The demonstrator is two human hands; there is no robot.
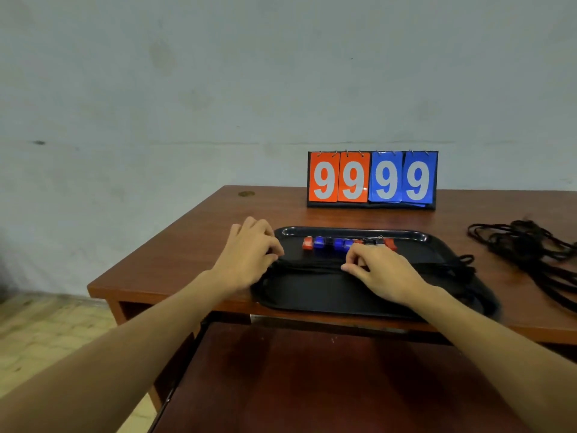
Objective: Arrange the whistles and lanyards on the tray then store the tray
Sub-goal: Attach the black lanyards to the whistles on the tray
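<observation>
Both hands pinch the black lanyards (309,264) lying across the tray (343,295): left hand (249,254) at the tray's left rim, right hand (379,271) mid-tray, just before the whistles (343,243) rowed along the far side. Likely snags: dragged cord scattering the whistles; loose ends trailing over the right rim; more cords (530,245) waiting on the bench (193,245).

Single head-worn wide view, forward and down, close over the bench (193,245) edge, facing the wall (218,89).

Right hand (385,271) covers part of the whistle row (331,243); count unclear. Loose lanyards (530,245) and desk (187,242) cut off at right edge.
</observation>
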